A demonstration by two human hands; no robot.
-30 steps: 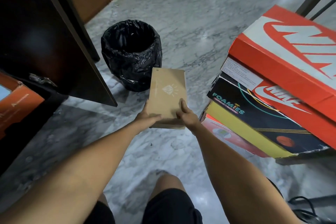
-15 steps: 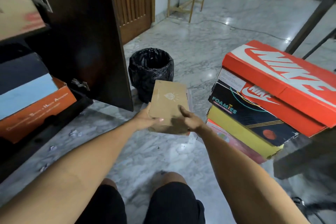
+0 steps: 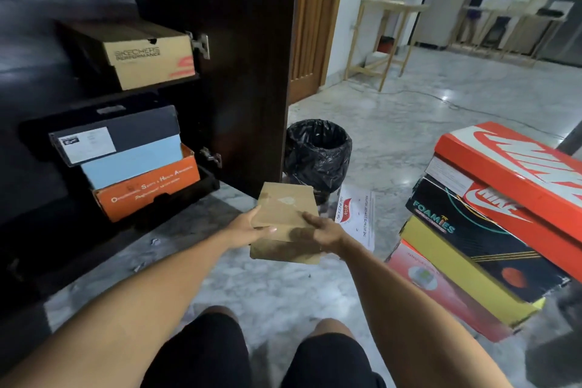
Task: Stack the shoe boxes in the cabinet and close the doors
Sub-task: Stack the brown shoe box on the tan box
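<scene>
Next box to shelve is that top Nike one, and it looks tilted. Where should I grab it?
Take the top Nike box by its two long sides, a hand on each, from the near end. It's long, lies tilted and overhangs the stack.

A plain brown cardboard box (image 3: 285, 208) sits between the left hand (image 3: 248, 225) and right hand (image 3: 324, 230), with the dark wooden cabinet (image 3: 220, 41) holding stacked boxes to its left, a black-lined round bin (image 3: 318, 154) behind it and a tilted pile of shoe boxes (image 3: 491, 224) on its right.
</scene>
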